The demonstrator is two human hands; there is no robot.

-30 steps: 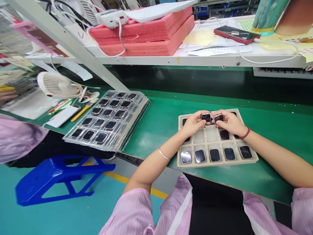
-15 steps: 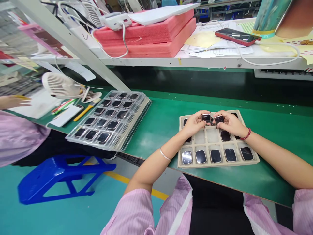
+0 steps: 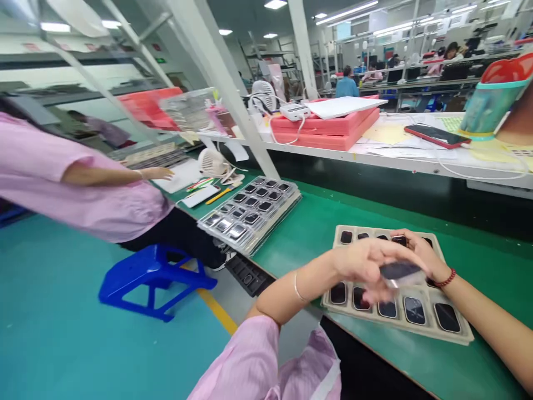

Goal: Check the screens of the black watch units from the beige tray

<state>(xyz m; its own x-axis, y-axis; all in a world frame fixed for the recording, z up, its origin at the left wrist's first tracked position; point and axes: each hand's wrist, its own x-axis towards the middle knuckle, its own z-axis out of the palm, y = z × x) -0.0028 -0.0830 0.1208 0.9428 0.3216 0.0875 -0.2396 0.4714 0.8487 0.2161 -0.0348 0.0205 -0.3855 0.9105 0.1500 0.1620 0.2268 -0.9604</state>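
Observation:
My left hand (image 3: 368, 264) is raised over the beige tray (image 3: 453, 335), its fingers closed around a strapless smartwatch (image 3: 402, 272) with a dark screen; motion blurs both. Behind it, my right hand (image 3: 427, 256) is at the far part of the tray, its fingers on another dark smartwatch (image 3: 400, 240). My left hand partly covers the right one. Several smartwatches lie in the tray's compartments, among them one in the near right corner (image 3: 447, 317). The tray rests on the green bench top (image 3: 316, 266).
To the left stands a stack of clear trays (image 3: 250, 214) filled with smartwatches. A blue stool (image 3: 154, 278) is on the floor beside a co-worker in a pink shirt (image 3: 120, 194). Above the bench runs a shelf with red foam blocks (image 3: 325, 133) and a phone (image 3: 437, 135).
The view has tipped up and turned. My left hand has come away from beside the right, lifting a smartwatch nearer to me. My right hand stays at the tray's far side.

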